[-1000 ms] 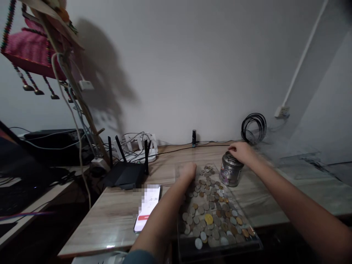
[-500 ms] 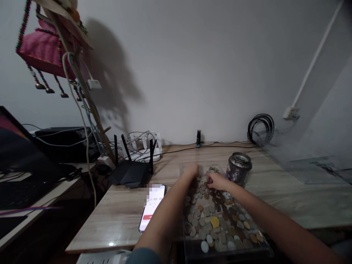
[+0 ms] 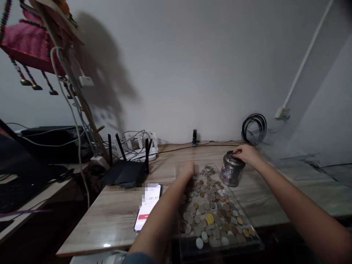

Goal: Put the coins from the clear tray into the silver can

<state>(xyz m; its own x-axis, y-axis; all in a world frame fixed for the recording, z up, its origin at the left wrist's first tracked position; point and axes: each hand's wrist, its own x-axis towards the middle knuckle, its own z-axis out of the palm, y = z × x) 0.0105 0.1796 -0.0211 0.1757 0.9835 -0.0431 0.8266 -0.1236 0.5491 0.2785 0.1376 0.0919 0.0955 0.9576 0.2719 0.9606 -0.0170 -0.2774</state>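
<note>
**Moved right hand (image 3: 246, 154) from the coins (image 3: 217, 222) to the top of the tin (image 3: 230, 173)**

Half a second ago, reached in among the coins with it; now set over the tin. Kept left hand (image 3: 187, 169) at the far left corner of the tray (image 3: 192, 252).

See first a pale, wood-grained table (image 3: 110, 216), then on it the tray: clear, shallow, glossy along the near edge, seeming to jut past the table's front. Find the tin upright just right of the tray, near its far end; cannot tell whether touching. Note silver-grey metal, rounded in at the top, with a purplish print around the side. Find the coins spread flat in the tray, thickest at the near end, with a small cluster at the far end: mostly dull silver, some copper-brown. Pick out one bright gold coin (image 3: 209, 219) toward the near end.

See the right fingers (image 3: 238, 150) bent down at the tin's top, covering part of it; cannot tell how tightly closed, or on what. Cannot see the left fingers or judge their grip. Lose some coins and part of the phone (image 3: 148, 202) behind the left forearm (image 3: 162, 216); find its screen partly blurred into blocks.
</note>
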